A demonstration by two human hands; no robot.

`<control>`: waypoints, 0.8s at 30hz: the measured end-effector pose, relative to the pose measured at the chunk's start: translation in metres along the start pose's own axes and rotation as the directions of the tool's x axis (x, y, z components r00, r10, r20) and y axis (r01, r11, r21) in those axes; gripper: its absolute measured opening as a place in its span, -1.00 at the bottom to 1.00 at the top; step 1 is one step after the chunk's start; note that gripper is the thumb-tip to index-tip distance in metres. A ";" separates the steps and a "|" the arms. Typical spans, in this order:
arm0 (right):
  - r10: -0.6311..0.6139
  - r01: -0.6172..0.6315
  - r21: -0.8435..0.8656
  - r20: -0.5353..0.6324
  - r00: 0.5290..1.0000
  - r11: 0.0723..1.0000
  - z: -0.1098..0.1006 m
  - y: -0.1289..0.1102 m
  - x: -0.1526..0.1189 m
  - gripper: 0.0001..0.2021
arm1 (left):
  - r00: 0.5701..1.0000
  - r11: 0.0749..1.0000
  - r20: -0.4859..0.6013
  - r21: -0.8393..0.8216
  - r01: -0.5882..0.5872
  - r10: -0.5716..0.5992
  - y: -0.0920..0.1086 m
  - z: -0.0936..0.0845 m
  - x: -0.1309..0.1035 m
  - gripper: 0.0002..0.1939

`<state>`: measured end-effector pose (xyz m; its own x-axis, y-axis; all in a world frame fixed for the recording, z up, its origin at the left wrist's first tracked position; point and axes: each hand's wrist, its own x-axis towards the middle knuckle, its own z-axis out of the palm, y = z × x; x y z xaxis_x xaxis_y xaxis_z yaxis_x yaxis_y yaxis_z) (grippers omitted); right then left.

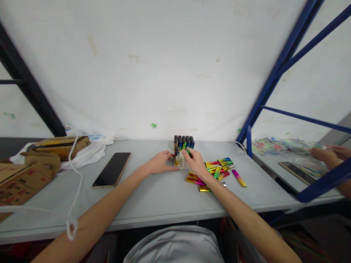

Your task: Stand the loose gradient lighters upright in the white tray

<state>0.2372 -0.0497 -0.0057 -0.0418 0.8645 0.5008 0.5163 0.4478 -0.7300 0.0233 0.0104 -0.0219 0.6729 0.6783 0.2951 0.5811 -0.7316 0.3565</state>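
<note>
A pale tray point(183, 164) with round holes stands on the table near the wall. Several lighters point(184, 140) with dark tops and shiny coloured bodies fill its back rows upright. One more upright lighter point(176, 157) is at its front left. My left hand point(161, 162) holds the tray's left side, thumb along the front corner and fingers beside that lighter. Over the tray's right part, my right hand point(195, 162) is closed on a green lighter point(188, 152), mostly hidden by the fingers. Beside that hand lies a loose pile of shiny multicoloured lighter-like pieces point(218, 171).
A phone point(112, 170) lies left of my left hand. Cardboard boxes point(30, 175), white plastic point(85, 155) and a white cable point(78, 182) occupy the left side. A blue metal frame point(270, 86) rises on the right. Beyond it another person's hands point(326, 155) are over a neighbouring table.
</note>
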 end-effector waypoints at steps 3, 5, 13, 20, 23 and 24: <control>-0.052 0.055 -0.044 0.059 0.997 0.998 -0.005 -0.001 0.001 -0.60 | 1.000 1.000 -0.006 -0.006 -0.002 0.002 -0.001 0.001 0.000 -0.35; -0.134 0.144 -0.100 0.108 0.985 0.984 -0.008 0.000 0.001 -0.63 | 1.000 1.000 -0.009 -0.002 -0.005 0.005 -0.002 0.001 0.000 -0.36; -0.234 0.318 -0.285 0.292 0.928 0.904 -0.018 0.003 0.003 -0.58 | 1.000 1.000 -0.006 0.011 -0.006 0.006 -0.001 0.001 0.000 -0.36; -0.180 0.259 -0.251 0.298 0.937 0.933 -0.019 0.006 0.005 -0.61 | 1.000 1.000 -0.002 0.008 0.009 -0.009 0.000 0.000 0.000 -0.35; -0.197 0.276 -0.196 0.347 0.917 0.941 -0.019 0.006 0.005 -0.67 | 1.000 1.000 0.003 0.025 0.010 -0.011 0.000 0.001 0.000 -0.36; -0.208 0.291 -0.191 0.362 0.909 0.938 -0.019 0.007 0.004 -0.68 | 1.000 1.000 0.005 0.029 0.009 -0.010 0.000 0.001 0.000 -0.36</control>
<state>0.2568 -0.0473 0.0006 -0.4547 0.7750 0.4389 0.6352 0.6276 -0.4501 0.0236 0.0106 -0.0226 0.6697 0.6849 0.2872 0.6003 -0.7269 0.3336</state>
